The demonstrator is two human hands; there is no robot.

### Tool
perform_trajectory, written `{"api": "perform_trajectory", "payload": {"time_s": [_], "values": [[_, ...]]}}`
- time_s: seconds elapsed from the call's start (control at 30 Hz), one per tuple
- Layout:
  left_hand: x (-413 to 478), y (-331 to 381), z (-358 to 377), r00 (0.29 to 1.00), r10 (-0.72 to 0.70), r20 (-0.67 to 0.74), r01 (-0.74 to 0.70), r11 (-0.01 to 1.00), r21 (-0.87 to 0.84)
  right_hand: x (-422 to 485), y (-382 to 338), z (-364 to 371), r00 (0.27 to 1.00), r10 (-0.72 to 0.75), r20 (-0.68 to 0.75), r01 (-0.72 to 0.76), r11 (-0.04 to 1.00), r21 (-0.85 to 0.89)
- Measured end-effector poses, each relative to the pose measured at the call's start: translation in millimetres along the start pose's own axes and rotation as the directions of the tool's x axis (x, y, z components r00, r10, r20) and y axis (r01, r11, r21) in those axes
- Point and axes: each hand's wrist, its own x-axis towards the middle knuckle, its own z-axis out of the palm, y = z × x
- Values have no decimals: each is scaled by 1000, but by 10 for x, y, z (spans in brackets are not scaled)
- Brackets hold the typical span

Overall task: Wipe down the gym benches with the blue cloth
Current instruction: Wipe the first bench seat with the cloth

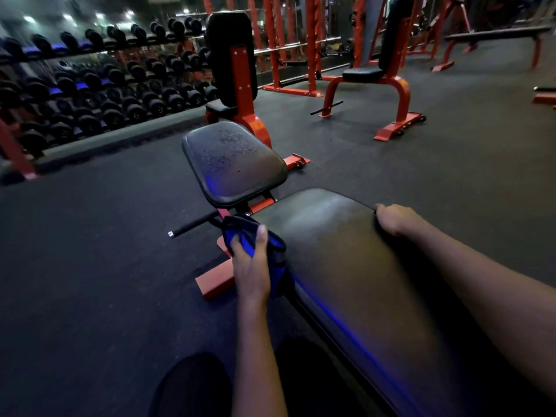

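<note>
Two bare hands are working at the long black padded bench (346, 266). The left hand (251, 267) is gripping the crumpled blue cloth (278, 264) against the pad's left edge, while the right hand (394, 219) is curling its fingers over the pad's far end. Just beyond the left hand, the black speckled seat pad (234, 164) is sitting. Far beyond and left of both hands, the red tiered rack (15, 152) is holding rows of black dumbbells (135, 111).
</note>
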Motion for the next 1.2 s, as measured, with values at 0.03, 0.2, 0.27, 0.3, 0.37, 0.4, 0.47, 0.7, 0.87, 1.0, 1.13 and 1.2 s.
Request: {"api": "perform_trajectory", "payload": {"time_s": [0.03, 0.2, 0.27, 0.3, 0.37, 0.4, 0.47, 0.7, 0.87, 1.0, 1.13, 1.2], "values": [[111, 74, 16, 1000, -6, 14, 5, 997, 77, 43, 30, 30, 1000, 7, -10, -7, 1000, 0], [764, 267, 11, 996, -68, 54, 49, 953, 298, 100, 58, 52, 998, 59, -24, -60, 998, -21], [924, 250, -66, 993, -42, 112, 23, 985, 169, 43, 25, 40, 996, 87, -35, -87, 996, -10], [947, 242, -89, 993, -17, 117, 6, 995, 95, 31, 16, 29, 995, 96, -38, -96, 995, -8], [867, 205, -98, 997, 35, 74, -29, 997, -74, -7, -11, 21, 993, 111, -46, -111, 994, -2], [785, 146, -79, 999, 48, 13, -45, 987, -154, -21, -12, 20, 991, 124, -55, -124, 992, 3], [548, -16, -25, 990, 45, -132, -77, 966, -248, -26, -27, 12, 987, 140, -73, -139, 990, 11], [786, -61, -57, 975, 221, 4, -221, 975, 21, -215, -244, -38, 983, 160, -87, -164, 986, -33], [1365, 129, -128, 900, 167, 402, -296, 911, 286, -221, -233, -14, 981, 175, -84, -179, 983, -35], [1789, 342, 51, 764, 114, 635, -453, 795, 403, -250, -248, -33, 982, 165, -94, -170, 985, -43], [1846, 326, 67, 736, 208, 645, -527, 773, 352, -486, -280, -79, 941, 167, -294, -216, 966, -142], [1726, 206, -77, 756, 304, 580, -482, 857, 180, -720, -402, -79, 912, 135, -388, -212, 963, -163]]}}
